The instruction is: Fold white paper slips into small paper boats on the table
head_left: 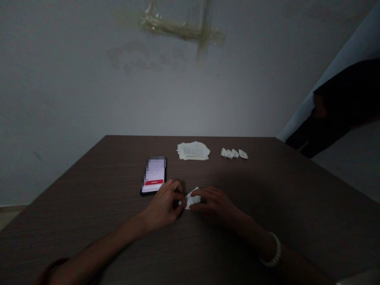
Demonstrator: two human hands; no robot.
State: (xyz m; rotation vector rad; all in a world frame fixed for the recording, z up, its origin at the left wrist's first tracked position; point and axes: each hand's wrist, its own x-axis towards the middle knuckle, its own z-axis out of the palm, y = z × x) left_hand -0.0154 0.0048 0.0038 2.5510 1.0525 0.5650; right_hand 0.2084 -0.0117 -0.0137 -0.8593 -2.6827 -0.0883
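Note:
Both hands work on one small piece of white paper (192, 199) on the dark table, partly folded as it looks. My left hand (168, 202) pinches its left end between thumb and fingers. My right hand (212, 204) grips the right side, thumb below and fingers above. A phone (153, 174) with a lit screen and a red bar lies just beyond my left hand. Past the hands sits a fanned stack of printed paper slips (193, 151). To its right are several small folded paper pieces (234, 153) in a row.
The brown wooden table (89, 190) runs up to a grey wall (237, 91) with yellowed tape (178, 31) on it. At the far right, beside the table, stands a person in dark clothing (350, 95).

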